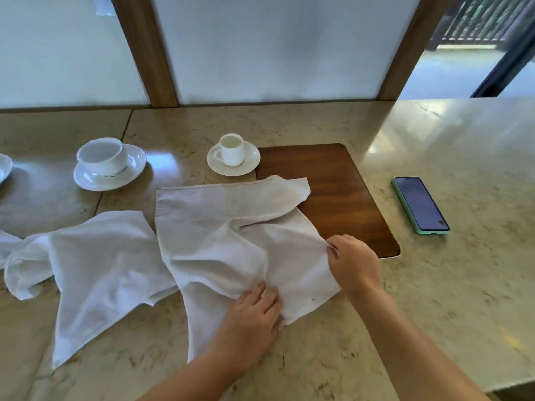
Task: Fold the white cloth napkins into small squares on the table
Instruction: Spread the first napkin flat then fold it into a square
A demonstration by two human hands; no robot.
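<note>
A white cloth napkin (pixel 220 224) lies rumpled and partly spread in the middle of the marble table (pixel 448 279), its far right corner over a wooden board (pixel 341 186). My left hand (pixel 254 314) rests on its near part with fingers laid over a raised fold. My right hand (pixel 351 261) pinches the napkin's right edge between thumb and fingers. A second white napkin (pixel 92 261) lies crumpled to the left, its edge tucked under the first one.
A large white cup on a saucer (pixel 108 163) stands at the back left. A small cup on a saucer (pixel 233 154) sits by the board's far corner. A phone in a green case (pixel 419 204) lies to the right. Part of a white dish (pixel 4 169) shows at the left edge.
</note>
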